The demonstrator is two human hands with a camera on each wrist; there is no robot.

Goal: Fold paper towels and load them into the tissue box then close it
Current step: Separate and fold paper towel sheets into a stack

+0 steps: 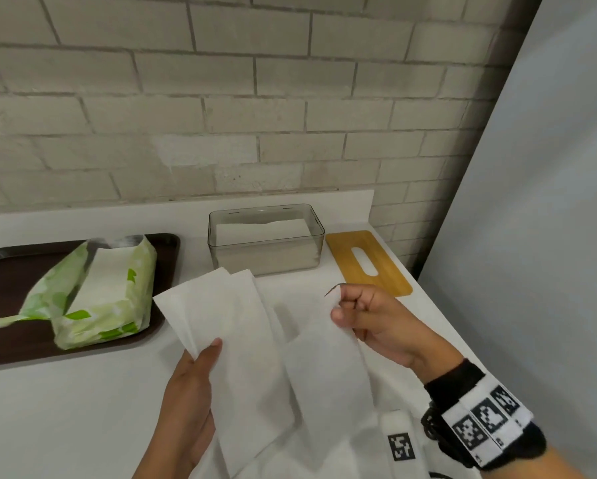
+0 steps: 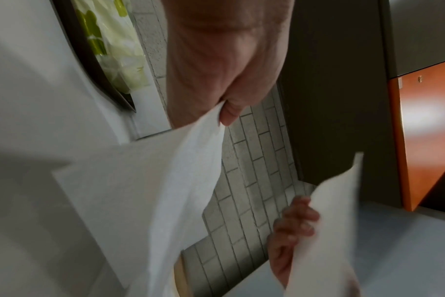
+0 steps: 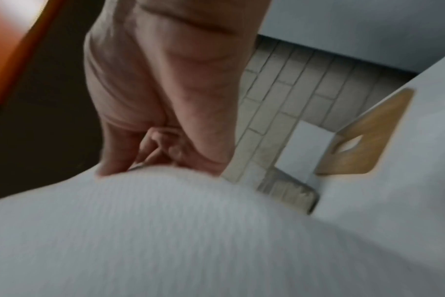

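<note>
Both hands hold a white paper towel (image 1: pixel 255 354) in the air above the counter. My left hand (image 1: pixel 200 368) pinches its left edge between thumb and fingers. My right hand (image 1: pixel 345 309) pinches its upper right corner with curled fingers. The towel (image 2: pixel 145 193) sags in folds between them and fills the lower half of the right wrist view (image 3: pixel 191 231). Behind it stands the clear tissue box (image 1: pixel 266 236), open, with white towels lying inside. Its wooden lid (image 1: pixel 368 262) with an oval slot lies flat to the right of the box.
A dark brown tray (image 1: pixel 7 295) at the left carries an opened green-and-white pack of paper towels (image 1: pixel 96 295). A brick wall runs along the back of the white counter (image 1: pixel 65 409). A grey panel (image 1: pixel 532 236) closes off the right side.
</note>
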